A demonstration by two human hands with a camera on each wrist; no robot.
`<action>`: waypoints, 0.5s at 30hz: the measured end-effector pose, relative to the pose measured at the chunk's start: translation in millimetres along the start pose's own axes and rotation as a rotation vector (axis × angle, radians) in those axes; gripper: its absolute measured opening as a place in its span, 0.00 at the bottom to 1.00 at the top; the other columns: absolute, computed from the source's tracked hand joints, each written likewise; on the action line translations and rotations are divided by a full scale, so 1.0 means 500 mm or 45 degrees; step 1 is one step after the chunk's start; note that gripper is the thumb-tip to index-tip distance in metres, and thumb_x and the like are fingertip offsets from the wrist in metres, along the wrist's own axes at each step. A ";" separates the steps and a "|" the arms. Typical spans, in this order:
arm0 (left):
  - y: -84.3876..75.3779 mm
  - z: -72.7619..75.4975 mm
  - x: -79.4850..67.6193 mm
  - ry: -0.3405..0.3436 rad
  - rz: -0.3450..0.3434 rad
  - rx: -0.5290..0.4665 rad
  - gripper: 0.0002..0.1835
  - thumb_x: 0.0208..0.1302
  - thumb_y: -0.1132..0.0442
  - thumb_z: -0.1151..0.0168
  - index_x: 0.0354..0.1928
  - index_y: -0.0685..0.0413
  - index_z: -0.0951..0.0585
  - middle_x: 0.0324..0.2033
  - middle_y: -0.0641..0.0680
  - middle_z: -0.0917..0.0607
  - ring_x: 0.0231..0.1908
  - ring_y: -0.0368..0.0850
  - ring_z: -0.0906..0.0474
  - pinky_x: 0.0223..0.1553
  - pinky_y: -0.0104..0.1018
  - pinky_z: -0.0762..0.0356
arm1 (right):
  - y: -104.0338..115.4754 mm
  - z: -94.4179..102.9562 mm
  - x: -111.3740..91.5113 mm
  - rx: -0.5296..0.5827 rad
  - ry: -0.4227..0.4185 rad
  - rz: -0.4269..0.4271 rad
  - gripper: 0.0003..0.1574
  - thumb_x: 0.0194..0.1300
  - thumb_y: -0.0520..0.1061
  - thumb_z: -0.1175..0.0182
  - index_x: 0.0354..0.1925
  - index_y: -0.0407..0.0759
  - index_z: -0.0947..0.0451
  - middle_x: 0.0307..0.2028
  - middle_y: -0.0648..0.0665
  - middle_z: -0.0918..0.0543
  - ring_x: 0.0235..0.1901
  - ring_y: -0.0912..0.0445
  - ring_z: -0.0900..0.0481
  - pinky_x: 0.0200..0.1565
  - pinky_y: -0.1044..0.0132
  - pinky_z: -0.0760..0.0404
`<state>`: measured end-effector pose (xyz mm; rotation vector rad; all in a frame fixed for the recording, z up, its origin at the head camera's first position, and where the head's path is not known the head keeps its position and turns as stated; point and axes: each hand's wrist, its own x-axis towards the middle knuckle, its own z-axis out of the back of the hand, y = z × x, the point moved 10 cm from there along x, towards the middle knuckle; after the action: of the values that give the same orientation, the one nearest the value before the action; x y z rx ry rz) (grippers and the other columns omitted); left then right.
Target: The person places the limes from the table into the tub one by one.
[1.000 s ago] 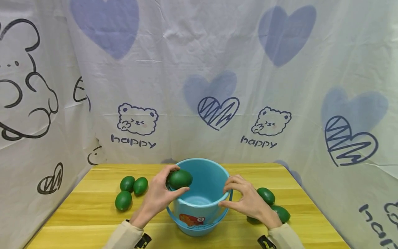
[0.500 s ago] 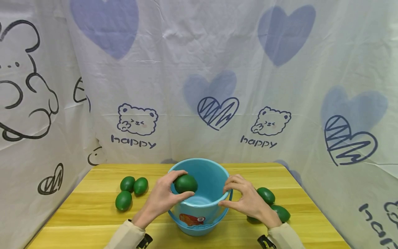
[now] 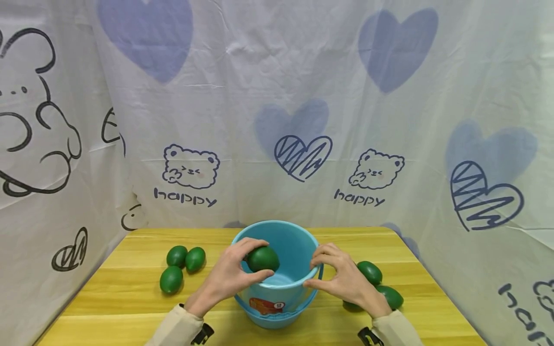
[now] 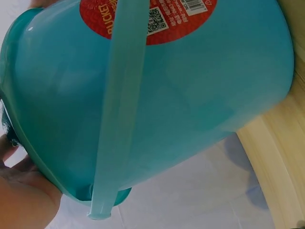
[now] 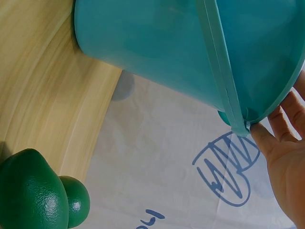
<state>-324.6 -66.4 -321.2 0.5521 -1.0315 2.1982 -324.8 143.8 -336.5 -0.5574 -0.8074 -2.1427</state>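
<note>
A light blue plastic bucket (image 3: 277, 307) with a red label stands upright on the wooden table, its handle hanging down across the front. My left hand (image 3: 229, 271) grips a dark green oval fruit (image 3: 264, 259), shaped like an avocado, between thumb and fingers at the left of the bucket's mouth. In the left wrist view, the bucket's wall hides most of that fruit. On the other side, my right hand (image 3: 339, 274) holds the bucket's rim, thumb outside and fingers over the edge. The right wrist view shows this right hand (image 5: 286, 152) at the rim near the handle's hinge.
Three matching green fruits (image 3: 171, 279) lie grouped on the left of the table (image 3: 117, 307). More green fruits (image 3: 391, 297) lie on the right, one partly hidden under the right wrist. A white printed cloth (image 3: 277, 192) hangs behind and beside the table.
My left hand has moved right and slightly down, carrying the green fruit from the bucket's left rim further over its mouth. The right hand and the bucket stay in place.
</note>
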 end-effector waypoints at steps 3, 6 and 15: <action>-0.003 -0.005 0.001 0.036 -0.013 0.004 0.28 0.54 0.40 0.28 0.56 0.39 0.21 0.50 0.42 0.18 0.42 0.36 0.21 0.38 0.31 0.19 | 0.000 -0.001 0.000 0.006 0.003 -0.006 0.16 0.51 0.61 0.26 0.34 0.58 0.20 0.41 0.63 0.22 0.47 0.64 0.27 0.50 0.57 0.21; -0.002 -0.007 0.001 0.049 -0.009 -0.004 0.28 0.53 0.39 0.28 0.55 0.39 0.21 0.49 0.41 0.18 0.40 0.34 0.22 0.37 0.32 0.19 | -0.001 -0.001 0.001 0.011 0.005 -0.008 0.16 0.51 0.61 0.26 0.34 0.58 0.20 0.41 0.63 0.22 0.47 0.64 0.27 0.50 0.57 0.20; -0.004 -0.008 -0.001 0.080 -0.026 -0.010 0.29 0.52 0.39 0.27 0.55 0.40 0.20 0.46 0.41 0.17 0.40 0.33 0.21 0.39 0.30 0.20 | -0.002 -0.003 0.000 0.007 0.001 0.003 0.16 0.52 0.60 0.26 0.34 0.59 0.20 0.41 0.63 0.22 0.47 0.63 0.28 0.50 0.57 0.21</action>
<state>-323.4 -62.4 -323.0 0.4851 -0.9974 2.1790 -325.9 143.2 -338.0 -0.5539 -0.8119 -2.1379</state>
